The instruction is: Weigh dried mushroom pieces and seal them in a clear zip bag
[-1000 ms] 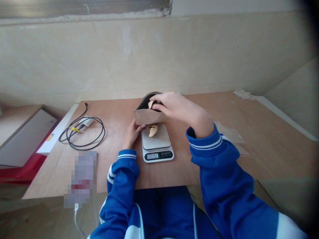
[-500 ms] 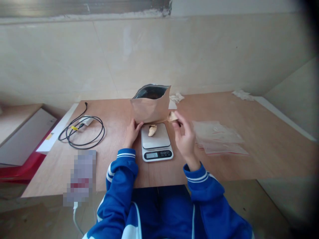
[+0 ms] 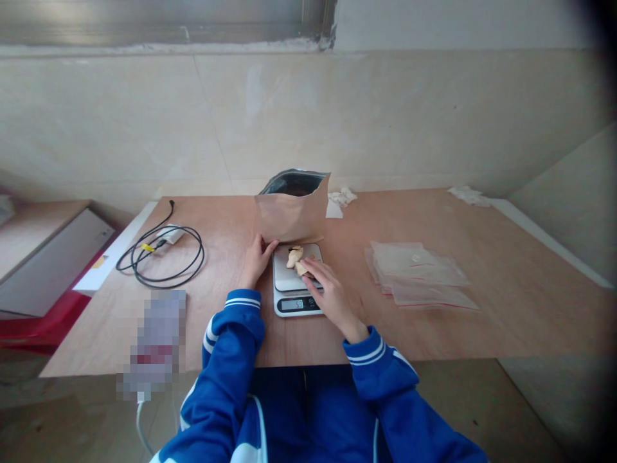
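A kitchen scale (image 3: 285,280) with a steel plate and a small lit display sits in front of me. On its plate lies a pale, cream-coloured dried piece (image 3: 294,258) with a dark spot at its far end. My right hand (image 3: 333,297) is over the plate's right side, its fingertips closed on a second pale dried piece (image 3: 303,269) beside the first. Behind the scale stands a brown paper pouch (image 3: 292,217), its foil-lined mouth gaping. My left hand (image 3: 256,262) rests at the scale's left edge by the pouch's lower corner, thumb and fingers apart.
Flat clear zip bags (image 3: 419,273) lie to the right. A coiled black cable (image 3: 139,280) with a white adapter (image 3: 170,234) and a blurred-out device (image 3: 161,328) are at the left. Crumpled white tissue (image 3: 343,197) lies behind the pouch, another tissue (image 3: 468,195) at the back right.
My right hand has moved left and nearer to me, bringing the second pale piece from beside the pouch down onto the scale plate. My left hand has stayed by the scale.
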Demonstrator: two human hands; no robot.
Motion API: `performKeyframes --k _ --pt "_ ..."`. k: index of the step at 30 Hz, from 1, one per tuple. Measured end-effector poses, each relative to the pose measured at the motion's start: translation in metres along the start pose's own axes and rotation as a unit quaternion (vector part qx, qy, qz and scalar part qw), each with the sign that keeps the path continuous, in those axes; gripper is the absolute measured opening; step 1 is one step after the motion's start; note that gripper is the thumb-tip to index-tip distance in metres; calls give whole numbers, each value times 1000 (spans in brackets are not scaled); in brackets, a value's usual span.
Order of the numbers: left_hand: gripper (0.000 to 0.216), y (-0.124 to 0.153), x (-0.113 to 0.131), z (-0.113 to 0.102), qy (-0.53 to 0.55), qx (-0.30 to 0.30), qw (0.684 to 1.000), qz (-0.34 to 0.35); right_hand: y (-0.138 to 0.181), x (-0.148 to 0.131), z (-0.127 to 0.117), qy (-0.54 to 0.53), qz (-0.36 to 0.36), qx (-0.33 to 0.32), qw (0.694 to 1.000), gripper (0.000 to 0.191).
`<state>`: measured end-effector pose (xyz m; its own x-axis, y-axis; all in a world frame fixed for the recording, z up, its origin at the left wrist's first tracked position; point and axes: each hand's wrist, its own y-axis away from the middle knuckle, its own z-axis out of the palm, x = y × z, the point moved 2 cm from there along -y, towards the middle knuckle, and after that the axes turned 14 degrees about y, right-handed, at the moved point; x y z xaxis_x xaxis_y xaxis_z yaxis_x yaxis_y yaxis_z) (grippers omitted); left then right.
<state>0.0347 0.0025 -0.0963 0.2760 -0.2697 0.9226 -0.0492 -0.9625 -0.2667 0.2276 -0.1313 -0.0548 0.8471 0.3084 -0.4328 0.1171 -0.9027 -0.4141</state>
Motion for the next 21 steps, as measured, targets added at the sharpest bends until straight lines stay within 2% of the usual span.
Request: performKeyframes --k 4,6,8,10,13,17,21 --pt "38 0 1 -1 -10 1 1000 -7 -28 -11 -45 -13 9 79 997 40" --pt "38 0 2 -1 -5 0 1000 -6 -57 -22 -73 10 -2 117 993 38" --pt "37 1 4 -1 15 -9 1000 0 -94 -35 -94 37 -52 119 991 37" --pt "37 1 6 0 35 -23 999 3 -129 -48 -102 63 -121 76 988 34" --pt "40 1 6 -1 47 -35 998 3 -166 -61 -96 109 -185 -19 977 31" --pt "43 0 2 -1 46 -31 998 13 -184 -63 -93 180 -147 -143 962 35" --pt "45 0 -1 1 56 -29 998 19 -190 -57 -100 225 -113 -299 920 39"
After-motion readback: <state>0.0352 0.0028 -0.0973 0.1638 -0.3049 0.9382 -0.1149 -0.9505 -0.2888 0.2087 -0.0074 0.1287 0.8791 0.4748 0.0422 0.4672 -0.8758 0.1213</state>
